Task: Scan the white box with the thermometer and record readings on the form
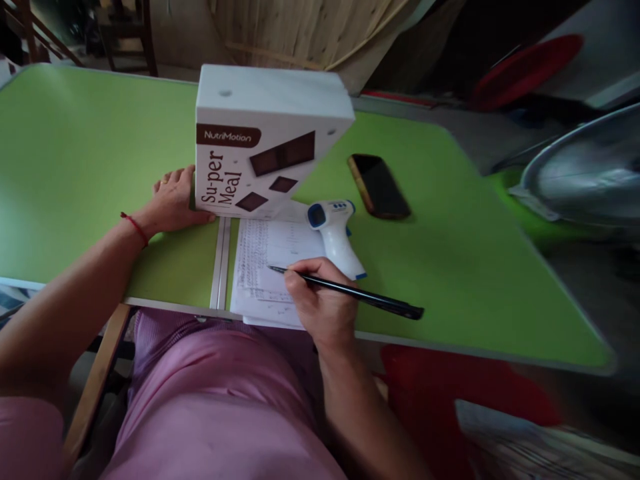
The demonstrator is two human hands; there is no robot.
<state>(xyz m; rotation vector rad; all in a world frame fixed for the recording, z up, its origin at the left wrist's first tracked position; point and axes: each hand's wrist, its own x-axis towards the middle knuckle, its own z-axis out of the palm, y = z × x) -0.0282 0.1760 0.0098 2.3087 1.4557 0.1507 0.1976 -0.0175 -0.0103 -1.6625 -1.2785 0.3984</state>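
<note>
My right hand [325,303] is closed round a black pen [360,291], held at a slant with its tip over the written sheets of paper [280,250]. Rows of small handwriting cover the left part of the top sheet. My left hand [175,200] lies on the table, fingers stretched, beside the lower left corner of a white box [270,147] marked "NutriMotion Su-per Meal". Its thumb reaches along the box's bottom front edge. The box stands upright at the far end of the papers. Just past my right hand, a white and blue infrared thermometer [336,233] rests partly on the papers.
A smartphone [380,187] with a dark screen lies right of the box on the green table [475,267]. A metal seam [220,267] crosses the tabletop. Off its right edge is a large shiny basin [590,167]. A wooden chair [125,37] stands beyond the far edge.
</note>
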